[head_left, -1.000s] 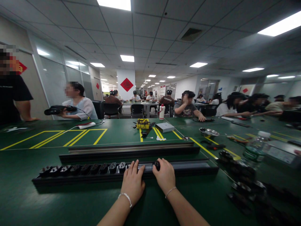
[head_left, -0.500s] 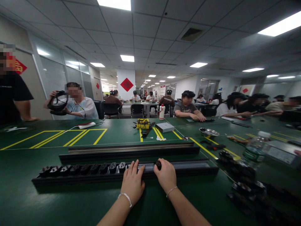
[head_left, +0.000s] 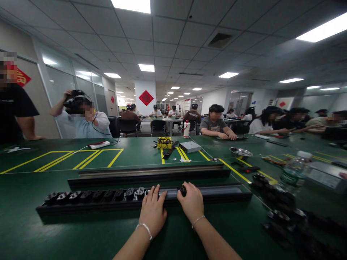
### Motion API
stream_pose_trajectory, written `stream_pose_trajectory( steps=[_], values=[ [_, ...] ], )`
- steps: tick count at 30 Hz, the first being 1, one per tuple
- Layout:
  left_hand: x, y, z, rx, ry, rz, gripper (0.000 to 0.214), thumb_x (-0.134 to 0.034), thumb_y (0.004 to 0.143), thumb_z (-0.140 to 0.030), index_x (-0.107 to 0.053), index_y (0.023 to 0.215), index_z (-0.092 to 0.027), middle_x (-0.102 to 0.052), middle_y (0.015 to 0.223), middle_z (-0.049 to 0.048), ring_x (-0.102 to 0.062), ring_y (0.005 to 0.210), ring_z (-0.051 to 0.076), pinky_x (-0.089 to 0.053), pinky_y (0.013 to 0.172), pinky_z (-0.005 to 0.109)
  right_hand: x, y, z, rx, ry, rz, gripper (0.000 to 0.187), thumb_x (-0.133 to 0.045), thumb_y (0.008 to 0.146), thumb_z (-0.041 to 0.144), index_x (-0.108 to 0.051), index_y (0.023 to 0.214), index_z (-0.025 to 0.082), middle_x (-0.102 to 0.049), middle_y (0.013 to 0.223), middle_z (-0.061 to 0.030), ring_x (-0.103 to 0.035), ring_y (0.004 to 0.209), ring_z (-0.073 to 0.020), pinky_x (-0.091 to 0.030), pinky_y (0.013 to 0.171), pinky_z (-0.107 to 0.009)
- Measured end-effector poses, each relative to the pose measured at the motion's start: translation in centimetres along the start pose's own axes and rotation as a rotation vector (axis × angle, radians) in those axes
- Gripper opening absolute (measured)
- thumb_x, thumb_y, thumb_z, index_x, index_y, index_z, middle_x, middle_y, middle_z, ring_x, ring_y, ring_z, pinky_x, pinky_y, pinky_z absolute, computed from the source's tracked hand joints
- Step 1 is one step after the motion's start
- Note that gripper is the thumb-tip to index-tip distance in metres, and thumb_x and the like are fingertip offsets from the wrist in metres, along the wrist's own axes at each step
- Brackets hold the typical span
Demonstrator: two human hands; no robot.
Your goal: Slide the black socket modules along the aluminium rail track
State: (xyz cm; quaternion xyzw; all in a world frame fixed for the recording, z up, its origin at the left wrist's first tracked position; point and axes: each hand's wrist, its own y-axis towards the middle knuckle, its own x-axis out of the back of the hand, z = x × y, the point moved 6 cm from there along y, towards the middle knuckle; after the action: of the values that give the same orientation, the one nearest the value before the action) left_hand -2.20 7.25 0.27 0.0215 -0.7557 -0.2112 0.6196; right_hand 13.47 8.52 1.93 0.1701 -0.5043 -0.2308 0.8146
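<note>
A long black channel rail point(head_left: 222, 195) lies across the table in front of me. Its left part carries a row of several small black modules point(head_left: 108, 194), some with shiny metallic tops that look like socket inserts. My left hand point(head_left: 153, 206) rests over the rail just right of this row, fingers extended and slightly apart, covering part of the channel. Between the thumb and fingers of my right hand point(head_left: 192, 202) is one small black module point(head_left: 183, 190), held over the bare grey stretch of the rail. My fingers partly hide it.
Behind the rail lies another long dark rail point(head_left: 151, 174). To the right are a pile of black modules point(head_left: 287, 216), a water bottle point(head_left: 295, 171), a metal bowl point(head_left: 241, 152) and a grey box point(head_left: 328, 177). Co-workers sit across the green table point(head_left: 89, 234).
My hands and the rail stay practically where they were. Across the table at the left, a person has raised a black headset up to head height.
</note>
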Motion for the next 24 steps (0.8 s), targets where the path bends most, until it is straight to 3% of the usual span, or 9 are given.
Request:
stream_pose_trajectory(
  steps=[24],
  values=[
    [-0.75, 0.08, 0.21, 0.009, 0.052, 0.005, 0.062, -0.043, 0.071, -0.023, -0.034, 0.132, -0.026, -0.029, 0.143, 0.0016, -0.021, 0.131, 0.022, -0.022, 0.102, 0.040, -0.19, 0.22, -0.42, 0.007, -0.028, -0.021, 0.034, -0.049, 0.074, 0.030, -0.063, 0.100, 0.013, -0.062, 0.107, -0.0110, -0.052, 0.105, -0.0218, -0.032, 0.094, -0.031]
  ],
)
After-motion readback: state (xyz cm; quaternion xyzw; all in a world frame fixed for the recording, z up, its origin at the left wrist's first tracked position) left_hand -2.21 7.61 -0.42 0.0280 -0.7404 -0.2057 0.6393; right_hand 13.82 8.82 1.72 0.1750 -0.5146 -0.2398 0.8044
